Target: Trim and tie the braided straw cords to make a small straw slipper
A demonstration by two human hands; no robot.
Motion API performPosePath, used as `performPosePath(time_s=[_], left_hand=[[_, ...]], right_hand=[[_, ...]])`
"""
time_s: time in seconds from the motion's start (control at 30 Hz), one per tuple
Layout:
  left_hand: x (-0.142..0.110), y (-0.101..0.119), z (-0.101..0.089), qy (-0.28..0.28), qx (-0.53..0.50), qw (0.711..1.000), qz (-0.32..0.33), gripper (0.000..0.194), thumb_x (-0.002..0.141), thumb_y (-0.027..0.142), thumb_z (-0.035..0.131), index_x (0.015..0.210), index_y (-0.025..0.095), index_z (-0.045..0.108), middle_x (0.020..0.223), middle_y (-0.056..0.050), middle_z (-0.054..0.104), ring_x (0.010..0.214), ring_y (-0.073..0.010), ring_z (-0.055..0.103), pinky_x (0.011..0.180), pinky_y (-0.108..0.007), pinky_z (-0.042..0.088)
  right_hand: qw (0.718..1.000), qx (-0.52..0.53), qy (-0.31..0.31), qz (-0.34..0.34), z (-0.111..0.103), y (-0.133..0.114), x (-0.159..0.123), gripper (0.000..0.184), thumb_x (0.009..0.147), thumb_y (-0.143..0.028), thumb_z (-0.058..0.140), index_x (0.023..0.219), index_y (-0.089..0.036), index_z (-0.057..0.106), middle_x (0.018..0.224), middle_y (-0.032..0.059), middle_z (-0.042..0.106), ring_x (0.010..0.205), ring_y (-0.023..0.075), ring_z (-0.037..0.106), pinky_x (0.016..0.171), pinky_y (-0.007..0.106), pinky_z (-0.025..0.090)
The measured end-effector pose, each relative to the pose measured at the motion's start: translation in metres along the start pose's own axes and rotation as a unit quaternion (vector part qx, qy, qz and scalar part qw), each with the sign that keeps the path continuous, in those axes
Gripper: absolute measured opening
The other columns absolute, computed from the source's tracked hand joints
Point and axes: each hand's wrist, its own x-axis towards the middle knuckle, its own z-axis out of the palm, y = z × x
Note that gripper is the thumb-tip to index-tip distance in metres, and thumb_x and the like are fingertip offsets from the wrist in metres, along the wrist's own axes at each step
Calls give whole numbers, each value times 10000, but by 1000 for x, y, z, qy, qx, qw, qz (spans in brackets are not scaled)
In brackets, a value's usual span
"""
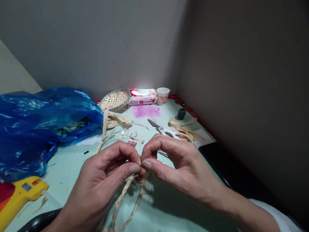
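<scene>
Both hands meet fingertip to fingertip above the middle of the table. My left hand (105, 180) is closed in a pinch on a braided straw-coloured cord (117, 202), which hangs below the fingers in a loop. My right hand (178, 165) pinches thumb against forefinger at the same spot. What lies between its fingertips is too small to make out. Just beyond the hands are scissors (166, 132) with white handles and pale plant-fibre strips (121, 118).
A blue plastic bag (35, 120) spreads over the left side, with a yellow glue gun (18, 201) in front. Towards the wall stand a woven basket (116, 99), a red-and-white packet (143, 97), a paper cup (162, 95) and a dark thread spool (181, 113). A black object (218, 159) lies right.
</scene>
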Motion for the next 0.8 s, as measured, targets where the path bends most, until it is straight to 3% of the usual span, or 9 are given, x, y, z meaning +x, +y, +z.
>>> performPosePath(time_s=[0.17, 0.3, 0.5, 0.8], left_hand=[[0, 1, 1, -4, -20, 999, -35, 130, 829, 135, 677, 724, 212, 685, 663, 45, 714, 637, -94, 665, 618, -135, 498], [-2, -2, 4, 14, -54, 998, -41, 133, 827, 145, 683, 708, 203, 674, 637, 39, 699, 629, -97, 652, 614, -140, 489], [1, -2, 4, -6, -64, 997, -45, 112, 827, 152, 692, 728, 206, 686, 657, 37, 699, 637, -100, 652, 597, -145, 483], [3, -2, 1, -5, -45, 998, -52, 137, 828, 142, 687, 701, 194, 682, 649, 44, 668, 617, -81, 627, 573, -128, 461]], right_hand=[[998, -51, 19, -37, 0, 6, -2, 96, 813, -60, 678, 794, -150, 652, 780, -10, 662, 749, 101, 607, 731, 210, 483], [999, -27, 13, -18, 1, 9, -2, 81, 838, -91, 656, 813, -165, 634, 769, -6, 668, 740, 121, 617, 719, 243, 490], [999, 14, 9, -40, 0, 9, -2, 63, 867, -106, 649, 874, -163, 624, 805, 2, 652, 742, 114, 630, 733, 243, 498], [993, -62, 13, -98, -2, 12, -2, 53, 848, -93, 672, 840, -142, 652, 814, 19, 640, 760, 116, 599, 735, 245, 482]])
